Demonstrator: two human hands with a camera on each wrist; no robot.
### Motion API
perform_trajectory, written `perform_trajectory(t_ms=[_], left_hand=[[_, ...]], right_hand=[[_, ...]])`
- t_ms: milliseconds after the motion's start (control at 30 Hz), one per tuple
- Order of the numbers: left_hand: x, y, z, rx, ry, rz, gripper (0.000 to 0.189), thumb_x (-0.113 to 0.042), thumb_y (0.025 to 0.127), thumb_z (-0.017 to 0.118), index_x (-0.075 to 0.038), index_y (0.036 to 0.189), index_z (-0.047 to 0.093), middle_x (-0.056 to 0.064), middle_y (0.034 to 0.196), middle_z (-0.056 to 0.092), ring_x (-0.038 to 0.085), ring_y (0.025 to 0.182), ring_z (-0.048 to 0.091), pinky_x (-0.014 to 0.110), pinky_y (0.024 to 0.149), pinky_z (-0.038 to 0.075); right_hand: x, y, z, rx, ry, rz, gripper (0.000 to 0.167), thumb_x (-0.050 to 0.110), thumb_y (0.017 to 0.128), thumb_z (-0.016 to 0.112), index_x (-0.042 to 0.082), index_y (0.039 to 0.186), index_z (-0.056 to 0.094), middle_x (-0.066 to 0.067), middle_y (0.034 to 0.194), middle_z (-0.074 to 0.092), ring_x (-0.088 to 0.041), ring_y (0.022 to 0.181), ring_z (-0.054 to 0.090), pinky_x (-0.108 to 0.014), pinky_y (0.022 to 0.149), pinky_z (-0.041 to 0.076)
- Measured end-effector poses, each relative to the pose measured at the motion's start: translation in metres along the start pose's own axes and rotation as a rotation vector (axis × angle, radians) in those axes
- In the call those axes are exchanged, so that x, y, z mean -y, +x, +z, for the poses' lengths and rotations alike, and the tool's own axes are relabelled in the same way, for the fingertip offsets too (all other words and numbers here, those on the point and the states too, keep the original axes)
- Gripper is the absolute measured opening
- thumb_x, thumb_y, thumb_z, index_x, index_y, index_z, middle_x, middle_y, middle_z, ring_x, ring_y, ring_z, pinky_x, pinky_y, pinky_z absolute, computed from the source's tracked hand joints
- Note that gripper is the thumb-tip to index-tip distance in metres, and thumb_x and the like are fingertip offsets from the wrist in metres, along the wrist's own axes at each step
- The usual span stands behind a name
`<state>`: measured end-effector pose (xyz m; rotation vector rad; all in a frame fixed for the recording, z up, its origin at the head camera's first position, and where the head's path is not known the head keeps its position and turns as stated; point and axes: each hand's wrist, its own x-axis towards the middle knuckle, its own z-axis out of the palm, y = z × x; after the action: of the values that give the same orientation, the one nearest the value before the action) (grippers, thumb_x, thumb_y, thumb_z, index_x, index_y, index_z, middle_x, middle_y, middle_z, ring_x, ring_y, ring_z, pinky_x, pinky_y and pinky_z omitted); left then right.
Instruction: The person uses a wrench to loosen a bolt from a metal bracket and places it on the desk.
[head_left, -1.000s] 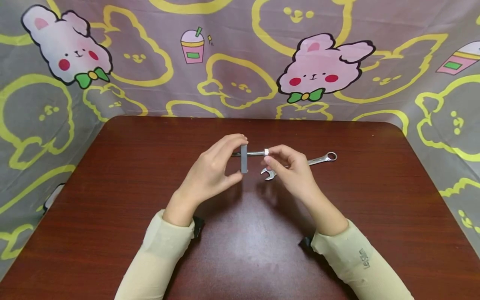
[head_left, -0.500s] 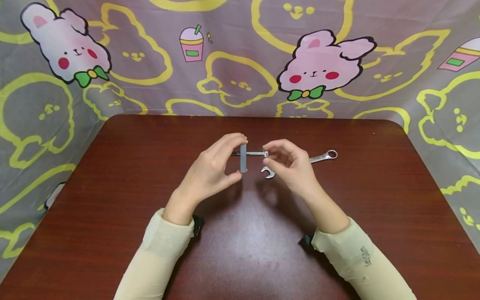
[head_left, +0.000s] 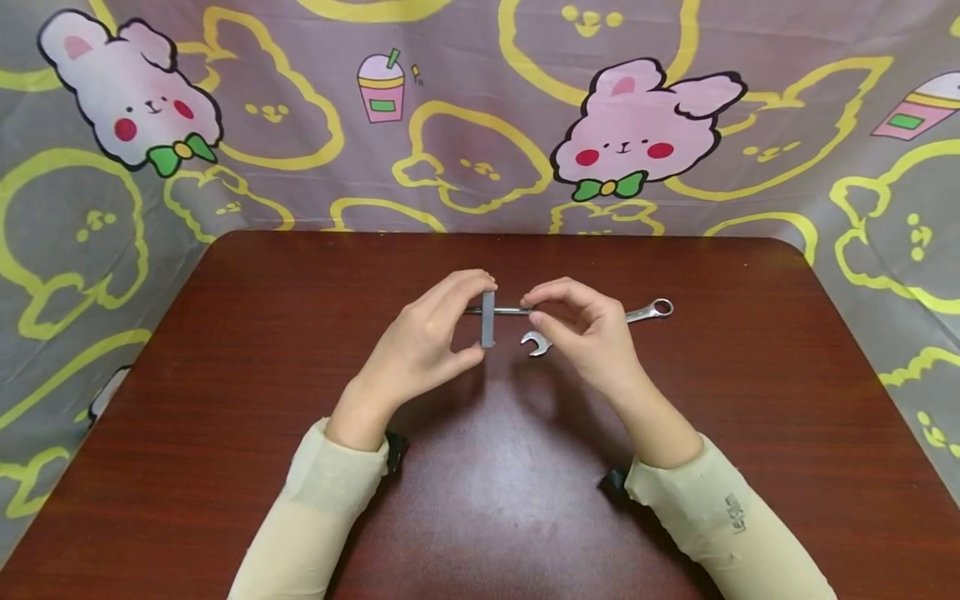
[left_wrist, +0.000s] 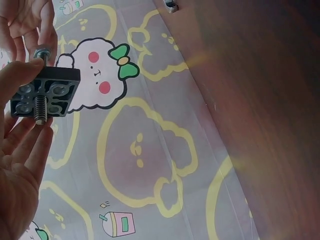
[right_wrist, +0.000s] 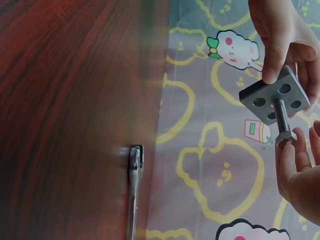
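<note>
My left hand [head_left: 423,333] holds a small square grey plate [head_left: 488,320] on edge, thumb below and fingers above. A threaded bolt [head_left: 512,311] passes through the plate's middle and sticks out on both sides. Around the plate's centre, the right wrist view shows several round holes, while the ribbed other face [left_wrist: 56,91] shows in the left wrist view. My right hand [head_left: 592,337] pinches the bolt's hex end [right_wrist: 286,138] between thumb and fingers, which hide that end in the head view. Both hands are raised over the table.
A combination wrench [head_left: 651,312] lies on the dark red wooden table [head_left: 480,500], partly behind my right hand. Behind the table hangs a patterned cloth [head_left: 465,75], which also runs along both sides.
My right fingers have shifted their grip on the bolt's hex end, with the forefinger now farther left and covering it. The left hand and plate have barely moved.
</note>
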<state>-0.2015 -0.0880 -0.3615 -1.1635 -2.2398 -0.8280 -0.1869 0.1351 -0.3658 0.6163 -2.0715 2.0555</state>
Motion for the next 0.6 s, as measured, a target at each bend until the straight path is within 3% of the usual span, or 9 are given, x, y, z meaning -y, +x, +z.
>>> perform_trajectory(t_ms=[200, 367, 600], left_hand=[[0.000, -0.001, 0.000, -0.012, 0.013, 0.002, 0.068, 0.004, 0.064, 0.082, 0.001, 0.126, 0.054, 0.013, 0.128, 0.060, 0.023, 0.121, 0.058, 0.031, 0.106, 0.047], [-0.001, -0.001, -0.001, -0.021, 0.021, 0.008, 0.066, 0.003, 0.066, 0.081, 0.001, 0.126, 0.054, 0.013, 0.128, 0.060, 0.022, 0.121, 0.058, 0.030, 0.105, 0.047], [-0.002, 0.001, -0.003, -0.081, 0.033, 0.041, 0.065, 0.002, 0.067, 0.080, 0.001, 0.126, 0.054, 0.015, 0.129, 0.061, 0.024, 0.122, 0.059, 0.031, 0.106, 0.047]], right_hand=[[0.002, -0.001, 0.000, -0.019, -0.017, -0.005, 0.020, -0.010, 0.085, 0.066, -0.013, 0.105, 0.065, 0.004, 0.098, 0.070, -0.008, 0.094, 0.067, -0.023, 0.087, 0.058], [-0.002, -0.001, -0.002, -0.040, -0.080, 0.040, 0.024, -0.009, 0.086, 0.066, -0.012, 0.110, 0.063, 0.009, 0.098, 0.069, -0.004, 0.092, 0.066, -0.020, 0.085, 0.057], [-0.009, -0.003, -0.004, -0.021, -0.147, 0.073, 0.028, -0.008, 0.086, 0.067, -0.009, 0.113, 0.062, 0.012, 0.089, 0.067, -0.002, 0.085, 0.066, -0.017, 0.078, 0.056]])
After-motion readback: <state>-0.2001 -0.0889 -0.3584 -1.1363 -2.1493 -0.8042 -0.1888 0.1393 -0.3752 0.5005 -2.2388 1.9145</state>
